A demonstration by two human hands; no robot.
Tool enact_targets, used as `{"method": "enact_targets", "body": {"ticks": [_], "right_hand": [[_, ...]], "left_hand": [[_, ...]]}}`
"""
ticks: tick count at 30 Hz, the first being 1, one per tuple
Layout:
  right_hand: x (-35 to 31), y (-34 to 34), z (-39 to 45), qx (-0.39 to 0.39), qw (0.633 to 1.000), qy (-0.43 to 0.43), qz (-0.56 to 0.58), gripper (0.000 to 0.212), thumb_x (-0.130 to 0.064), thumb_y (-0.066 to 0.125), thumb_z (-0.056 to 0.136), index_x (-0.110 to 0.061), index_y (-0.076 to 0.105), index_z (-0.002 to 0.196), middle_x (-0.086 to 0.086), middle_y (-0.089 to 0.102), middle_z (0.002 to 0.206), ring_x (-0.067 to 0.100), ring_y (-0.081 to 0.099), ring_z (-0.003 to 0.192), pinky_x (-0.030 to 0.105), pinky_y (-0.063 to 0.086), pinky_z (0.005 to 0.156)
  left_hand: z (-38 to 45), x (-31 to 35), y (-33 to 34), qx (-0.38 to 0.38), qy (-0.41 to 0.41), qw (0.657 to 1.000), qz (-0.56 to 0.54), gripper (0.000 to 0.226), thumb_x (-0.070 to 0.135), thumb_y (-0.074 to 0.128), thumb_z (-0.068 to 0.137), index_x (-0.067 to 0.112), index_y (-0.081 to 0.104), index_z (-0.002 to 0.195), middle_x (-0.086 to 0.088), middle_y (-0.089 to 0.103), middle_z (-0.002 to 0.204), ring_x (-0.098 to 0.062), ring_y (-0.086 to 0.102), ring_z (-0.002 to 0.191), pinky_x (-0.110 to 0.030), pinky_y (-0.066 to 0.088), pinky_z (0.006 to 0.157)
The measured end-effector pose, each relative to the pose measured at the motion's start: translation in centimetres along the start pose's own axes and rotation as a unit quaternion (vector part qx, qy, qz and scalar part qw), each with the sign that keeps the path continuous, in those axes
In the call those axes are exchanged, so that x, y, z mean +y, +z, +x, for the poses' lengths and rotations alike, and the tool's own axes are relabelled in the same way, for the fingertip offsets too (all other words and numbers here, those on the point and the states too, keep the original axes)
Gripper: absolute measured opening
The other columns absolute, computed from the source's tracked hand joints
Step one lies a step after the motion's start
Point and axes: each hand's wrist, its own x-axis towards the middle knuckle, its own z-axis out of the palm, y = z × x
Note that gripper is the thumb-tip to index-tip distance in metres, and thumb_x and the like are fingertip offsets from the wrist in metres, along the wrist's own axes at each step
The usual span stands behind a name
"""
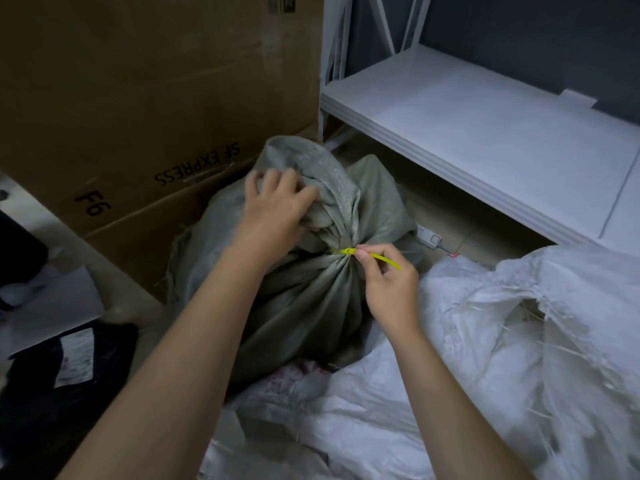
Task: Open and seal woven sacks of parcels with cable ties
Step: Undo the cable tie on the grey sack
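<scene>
Dim storeroom floor, white shelf (485,133) far right, cardboard box (138,116) far left. Grey woven sack (311,299) upright at centre, neck cinched by yellow cable tie (349,251) (tail pointing right). Left hand (277,206) gripping bunched sack top; right hand (388,282) pinching tie. White sack (485,358) near right.

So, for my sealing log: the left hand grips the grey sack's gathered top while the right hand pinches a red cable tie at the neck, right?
Not quite: the head view shows the cable tie is yellow, not red. The left hand does grip the grey sack top, and the right hand pinches the tie.
</scene>
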Motion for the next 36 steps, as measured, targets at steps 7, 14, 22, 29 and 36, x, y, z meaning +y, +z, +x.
{"method": "enact_targets", "body": {"ticks": [7,14,22,29,36], "right_hand": [[-0.4,-0.7,-0.2,-0.005,1.000,0.022,0.004,0.028,-0.011,0.067,0.088,-0.029,0.061,0.068,-0.019,0.065,0.065,0.001,0.060,0.068,0.020,0.046,0.068],[1.1,-0.9,0.5,-0.016,0.997,0.060,-0.046,0.028,-0.016,0.067,0.089,-0.028,0.059,0.066,0.001,0.067,0.076,0.017,0.064,0.076,0.027,0.047,0.072],[0.6,-0.9,0.5,-0.025,0.997,0.067,-0.041,0.020,-0.015,0.069,0.087,-0.022,0.064,0.069,-0.010,0.064,0.067,-0.002,0.059,0.064,0.009,0.041,0.064],[2.0,-0.2,-1.0,-0.024,0.980,-0.054,-0.191,0.014,-0.026,0.060,0.090,-0.019,0.067,0.080,-0.005,0.067,0.081,0.013,0.057,0.083,0.022,0.037,0.068],[1.3,-1.3,0.9,-0.050,0.995,0.084,-0.007,0.025,-0.008,0.065,0.089,-0.025,0.063,0.071,-0.012,0.067,0.068,0.004,0.063,0.071,0.025,0.049,0.073]], "left_hand": [[1.6,2.3,1.2,0.064,-0.055,0.990,-0.115,0.037,0.007,0.064,0.077,0.007,0.051,0.111,-0.019,0.051,0.112,-0.042,0.057,0.085,-0.042,0.035,0.054],[-1.7,3.6,4.4,0.063,-0.021,0.976,-0.209,0.042,0.003,0.050,0.081,0.010,0.052,0.123,-0.015,0.050,0.121,-0.038,0.052,0.100,-0.048,0.048,0.080],[-2.8,4.8,6.8,0.031,0.095,0.971,-0.219,0.028,0.030,0.062,0.079,0.015,0.065,0.101,-0.002,0.061,0.101,-0.026,0.058,0.091,-0.038,0.050,0.075],[-2.3,5.6,8.5,-0.022,-0.010,0.942,-0.335,0.025,0.030,0.071,0.081,0.013,0.071,0.099,-0.002,0.063,0.103,-0.021,0.061,0.095,-0.032,0.048,0.075],[-3.0,6.2,7.8,0.023,-0.047,0.891,-0.451,0.009,0.015,0.073,0.074,0.012,0.071,0.082,0.006,0.057,0.084,-0.017,0.059,0.082,-0.032,0.048,0.080]]}}
